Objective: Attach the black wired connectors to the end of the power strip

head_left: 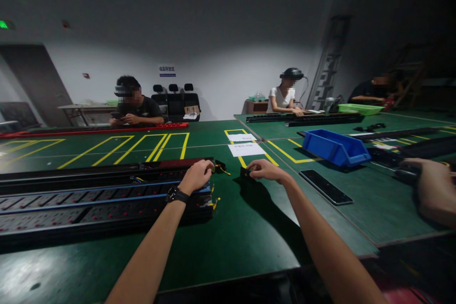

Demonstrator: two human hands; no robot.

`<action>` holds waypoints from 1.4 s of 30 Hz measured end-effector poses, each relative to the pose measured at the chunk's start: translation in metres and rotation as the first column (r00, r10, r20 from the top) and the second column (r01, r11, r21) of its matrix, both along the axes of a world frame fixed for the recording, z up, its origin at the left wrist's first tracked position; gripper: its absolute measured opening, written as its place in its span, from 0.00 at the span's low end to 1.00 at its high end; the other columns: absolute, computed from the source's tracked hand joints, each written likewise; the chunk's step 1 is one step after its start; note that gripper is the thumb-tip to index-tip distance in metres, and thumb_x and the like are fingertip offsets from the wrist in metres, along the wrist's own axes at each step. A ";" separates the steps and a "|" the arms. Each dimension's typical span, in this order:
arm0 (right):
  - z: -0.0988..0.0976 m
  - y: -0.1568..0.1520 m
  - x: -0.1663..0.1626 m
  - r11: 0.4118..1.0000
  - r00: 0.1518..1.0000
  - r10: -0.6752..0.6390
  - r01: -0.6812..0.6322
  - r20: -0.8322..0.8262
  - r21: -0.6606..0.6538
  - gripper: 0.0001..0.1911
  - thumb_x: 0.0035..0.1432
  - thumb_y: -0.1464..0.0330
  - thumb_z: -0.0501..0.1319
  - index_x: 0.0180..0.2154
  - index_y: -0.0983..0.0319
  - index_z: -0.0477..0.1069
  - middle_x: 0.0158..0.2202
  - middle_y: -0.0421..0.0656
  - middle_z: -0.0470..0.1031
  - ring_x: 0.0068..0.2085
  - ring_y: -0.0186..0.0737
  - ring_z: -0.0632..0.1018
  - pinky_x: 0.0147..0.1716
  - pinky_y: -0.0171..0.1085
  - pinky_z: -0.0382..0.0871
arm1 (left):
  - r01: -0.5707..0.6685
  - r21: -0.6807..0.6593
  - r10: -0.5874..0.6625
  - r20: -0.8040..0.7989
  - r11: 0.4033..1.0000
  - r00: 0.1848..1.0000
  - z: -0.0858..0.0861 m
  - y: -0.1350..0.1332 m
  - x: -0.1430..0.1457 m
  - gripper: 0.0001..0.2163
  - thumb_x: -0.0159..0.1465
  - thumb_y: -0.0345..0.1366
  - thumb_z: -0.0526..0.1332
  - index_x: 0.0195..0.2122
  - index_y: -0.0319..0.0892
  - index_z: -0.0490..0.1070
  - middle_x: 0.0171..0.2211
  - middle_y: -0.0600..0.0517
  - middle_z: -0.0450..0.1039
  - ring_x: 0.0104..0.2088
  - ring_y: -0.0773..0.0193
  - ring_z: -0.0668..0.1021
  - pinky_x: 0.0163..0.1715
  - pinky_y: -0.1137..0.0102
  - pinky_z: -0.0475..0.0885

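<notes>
My left hand [196, 175], with a dark watch [177, 194] on its wrist, lies over the right end of a long black power strip housing [164, 165]. Its fingers curl around that end, beside a short yellow wire [225, 170]. My right hand [265, 170] pinches a small black end piece [244, 173] just above the green table [228, 247]. A gap separates the piece from the housing. Nearer to me lie black power strips [117, 209] with rows of outlets, red dots and blue edges. Yellow wires [215, 203] stick out of their right ends.
Right of my hands are a phone [326, 186], a blue bin [335, 147] and another person's hand [436, 190]. Paper labels [245, 149] and yellow tape lines mark the table. Across it, several people sit by a red strip [96, 129], black rails [320, 118] and a green tray [359, 109].
</notes>
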State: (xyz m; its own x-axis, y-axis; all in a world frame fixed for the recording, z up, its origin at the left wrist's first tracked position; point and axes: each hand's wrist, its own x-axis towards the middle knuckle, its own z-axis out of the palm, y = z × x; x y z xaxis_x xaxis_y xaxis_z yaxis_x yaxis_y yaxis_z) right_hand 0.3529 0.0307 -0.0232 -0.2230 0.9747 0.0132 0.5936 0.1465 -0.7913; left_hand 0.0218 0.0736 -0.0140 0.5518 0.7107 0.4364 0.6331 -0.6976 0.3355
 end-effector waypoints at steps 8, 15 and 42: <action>0.006 -0.002 -0.004 0.994 0.997 -0.076 0.077 -0.005 0.076 0.16 0.57 0.60 0.65 0.40 0.66 0.78 0.29 0.45 0.79 0.29 0.38 0.77 0.27 0.33 0.68 | 0.001 -0.009 -0.001 -0.008 1.000 1.000 0.001 -0.001 0.000 0.10 0.68 0.33 0.56 0.45 0.44 0.76 0.44 0.47 0.79 0.44 0.59 0.80 0.50 0.62 0.75; -0.001 0.005 -0.008 0.964 0.983 -0.183 0.177 0.011 0.200 0.13 0.60 0.61 0.62 0.38 0.65 0.77 0.29 0.43 0.78 0.30 0.38 0.78 0.28 0.32 0.69 | -0.139 -0.015 0.139 -0.031 0.990 0.990 0.007 -0.008 0.001 0.11 0.69 0.34 0.55 0.45 0.46 0.76 0.46 0.48 0.78 0.45 0.58 0.80 0.48 0.64 0.74; 0.014 0.069 -0.120 0.905 0.631 -0.424 0.270 0.649 0.329 0.13 0.63 0.71 0.61 0.46 0.66 0.80 0.47 0.65 0.80 0.50 0.59 0.81 0.47 0.49 0.74 | -0.386 -0.037 0.384 -0.055 0.922 0.922 0.013 -0.018 -0.004 0.10 0.69 0.35 0.55 0.46 0.47 0.75 0.47 0.48 0.78 0.42 0.58 0.80 0.41 0.67 0.74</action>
